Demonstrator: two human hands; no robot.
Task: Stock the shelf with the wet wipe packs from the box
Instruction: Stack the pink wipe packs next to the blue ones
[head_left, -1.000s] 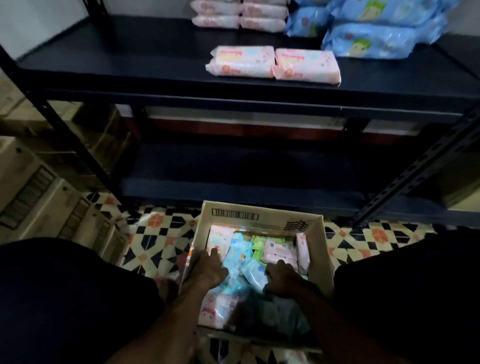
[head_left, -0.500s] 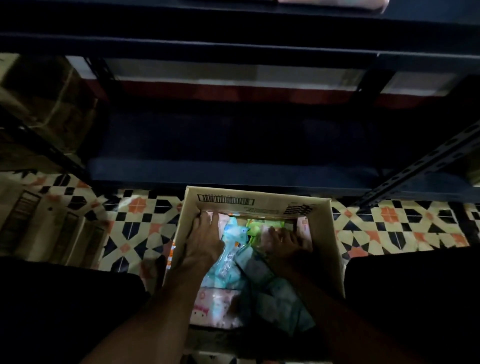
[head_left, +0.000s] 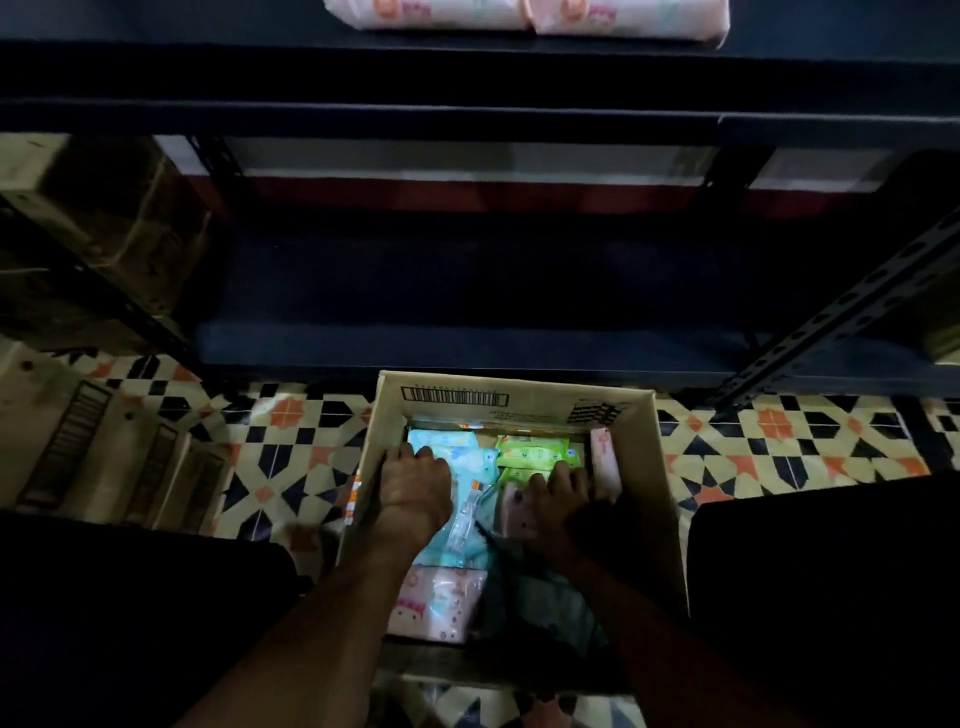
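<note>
Box (head_left: 519, 387) on tiled floor (head_left: 291, 441) before shelf (head_left: 467, 353), left hand (head_left: 415, 486) on blue pack (head_left: 474, 467) inside, right hand (head_left: 563, 499) on shadowed pink pack (head_left: 519, 512), finger grips unclear, shelved packs (head_left: 431, 13) above box cut off, cartons (head_left: 78, 441) left.

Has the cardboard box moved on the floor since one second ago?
No. The box stays put: its far left corner lies equally near the same orange star tile.
</note>
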